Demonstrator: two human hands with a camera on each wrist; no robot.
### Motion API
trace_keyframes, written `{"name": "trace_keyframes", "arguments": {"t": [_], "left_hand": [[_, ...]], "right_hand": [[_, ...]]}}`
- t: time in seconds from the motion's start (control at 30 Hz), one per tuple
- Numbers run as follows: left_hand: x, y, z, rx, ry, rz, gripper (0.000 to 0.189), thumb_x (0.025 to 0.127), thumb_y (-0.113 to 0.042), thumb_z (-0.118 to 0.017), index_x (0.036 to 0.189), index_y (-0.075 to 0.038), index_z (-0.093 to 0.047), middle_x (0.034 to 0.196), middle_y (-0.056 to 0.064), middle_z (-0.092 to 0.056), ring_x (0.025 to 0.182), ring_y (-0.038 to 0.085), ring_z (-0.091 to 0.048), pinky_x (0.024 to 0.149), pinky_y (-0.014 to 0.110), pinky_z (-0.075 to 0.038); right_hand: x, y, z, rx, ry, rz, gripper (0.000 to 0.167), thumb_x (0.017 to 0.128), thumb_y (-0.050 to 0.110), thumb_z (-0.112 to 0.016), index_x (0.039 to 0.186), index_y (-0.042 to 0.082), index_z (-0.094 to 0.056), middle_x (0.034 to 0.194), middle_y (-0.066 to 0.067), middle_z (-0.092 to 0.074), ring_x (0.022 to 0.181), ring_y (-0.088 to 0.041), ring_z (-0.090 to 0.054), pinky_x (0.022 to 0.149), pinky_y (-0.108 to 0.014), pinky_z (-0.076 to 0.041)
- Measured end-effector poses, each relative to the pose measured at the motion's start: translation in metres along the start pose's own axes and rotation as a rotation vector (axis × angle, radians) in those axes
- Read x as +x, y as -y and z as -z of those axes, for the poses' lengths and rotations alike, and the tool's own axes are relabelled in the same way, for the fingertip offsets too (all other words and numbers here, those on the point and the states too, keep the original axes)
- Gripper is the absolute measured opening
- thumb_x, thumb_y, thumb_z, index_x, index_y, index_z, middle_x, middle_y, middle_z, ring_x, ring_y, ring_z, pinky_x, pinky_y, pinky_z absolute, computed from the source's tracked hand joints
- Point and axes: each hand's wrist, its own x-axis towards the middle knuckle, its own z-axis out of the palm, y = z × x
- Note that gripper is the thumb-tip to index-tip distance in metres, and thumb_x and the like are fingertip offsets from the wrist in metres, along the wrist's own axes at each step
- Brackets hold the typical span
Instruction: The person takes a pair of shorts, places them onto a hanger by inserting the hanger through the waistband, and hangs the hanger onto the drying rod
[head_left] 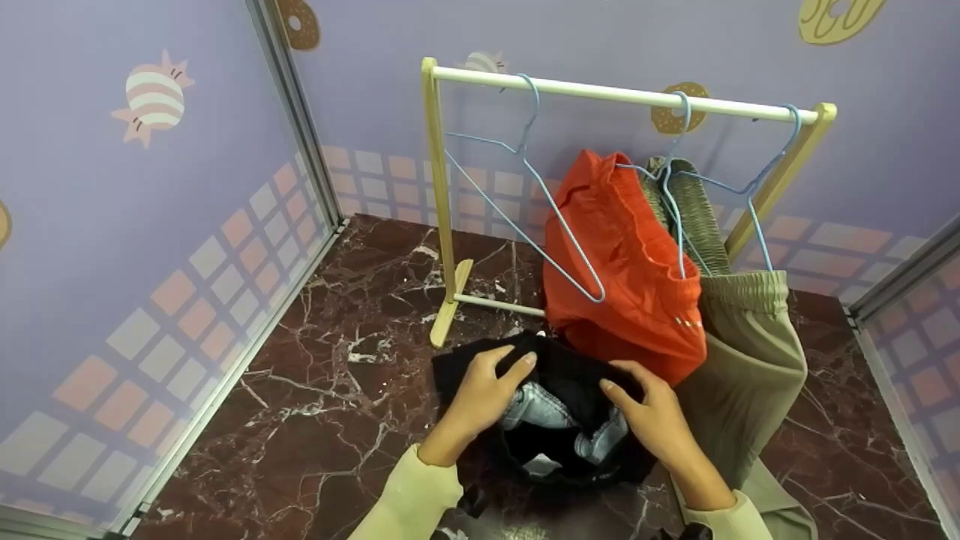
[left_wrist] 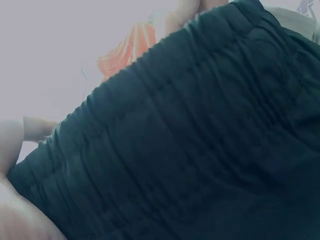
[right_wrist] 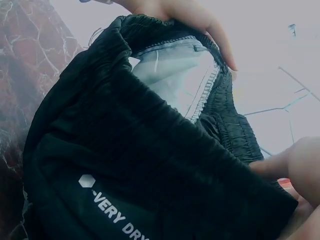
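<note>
Black pants [head_left: 559,375] with a gathered elastic waistband are held over the floor, the waist opening upward. Pale grey pocket linings [head_left: 540,409] show inside. My left hand [head_left: 480,394] pinches the waistband at its left side, thumb on the inner face. On the opposite side my right hand [head_left: 660,420] grips the same band between thumb and fingers. White lettering [right_wrist: 115,210] reading "VERY DRY" runs along the outside in the right wrist view. Gathered black fabric [left_wrist: 175,125] fills most of the left wrist view.
Behind the pants stands a wooden rack with a white rail [head_left: 600,90]. A bare blue hanger [head_left: 535,101] hangs at its left. Orange-red shorts [head_left: 600,240] and olive pants [head_left: 750,352] hang on hangers to the right. Patterned walls [head_left: 225,150] enclose the dark marbled floor [head_left: 315,390].
</note>
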Motion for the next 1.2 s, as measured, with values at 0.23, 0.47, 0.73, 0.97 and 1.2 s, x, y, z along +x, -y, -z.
{"name": "trace_keyframes", "arguments": {"t": [0.23, 0.47, 0.73, 0.97, 1.2], "left_hand": [[0.000, 0.002, 0.000, 0.016, -0.008, 0.016, 0.052, 0.096, -0.034, -0.057, 0.127, 0.008, -0.057, 0.132, 0.023, -0.057, 0.127, 0.035, -0.053, 0.108, 0.048, -0.039], [0.000, 0.003, 0.000, -0.001, 0.000, 0.052, 0.057, 0.096, -0.035, -0.056, 0.131, 0.009, -0.053, 0.136, 0.025, -0.053, 0.130, 0.036, -0.049, 0.110, 0.049, -0.037], [0.003, 0.005, -0.001, -0.045, 0.012, 0.017, 0.035, 0.097, -0.033, -0.057, 0.117, -0.006, -0.067, 0.121, 0.010, -0.067, 0.117, 0.024, -0.060, 0.103, 0.044, -0.043], [0.003, 0.006, -0.002, -0.041, 0.014, 0.035, 0.042, 0.097, -0.034, -0.057, 0.123, -0.002, -0.063, 0.128, 0.013, -0.063, 0.123, 0.027, -0.056, 0.106, 0.046, -0.041], [0.002, 0.006, -0.003, -0.053, 0.014, 0.036, 0.039, 0.096, -0.034, -0.057, 0.122, -0.005, -0.065, 0.126, 0.010, -0.064, 0.122, 0.025, -0.057, 0.106, 0.044, -0.042]], "right_hand": [[0.010, 0.010, 0.000, 0.030, 0.033, 0.005, 0.033, 0.091, 0.024, -0.068, 0.121, 0.012, -0.063, 0.119, -0.007, -0.067, 0.113, -0.019, -0.059, 0.094, -0.034, -0.043], [0.025, 0.024, -0.001, 0.065, 0.041, -0.013, 0.040, 0.093, 0.020, -0.065, 0.130, 0.009, -0.055, 0.111, -0.007, -0.070, 0.107, -0.019, -0.062, 0.088, -0.024, -0.044], [0.037, 0.033, -0.004, 0.121, 0.081, -0.062, 0.051, 0.095, 0.022, -0.063, 0.139, 0.004, -0.045, 0.118, -0.012, -0.067, 0.112, -0.024, -0.061, 0.092, -0.028, -0.045], [0.050, 0.043, -0.007, 0.174, 0.074, -0.086, 0.055, 0.095, 0.022, -0.063, 0.141, 0.001, -0.042, 0.118, -0.017, -0.064, 0.108, -0.025, -0.061, 0.092, -0.033, -0.046], [0.066, 0.050, -0.005, 0.389, 0.109, -0.167, 0.059, 0.097, 0.019, -0.058, 0.146, 0.001, -0.031, 0.126, -0.023, -0.058, 0.094, -0.011, -0.063, 0.080, -0.028, -0.053]]}}
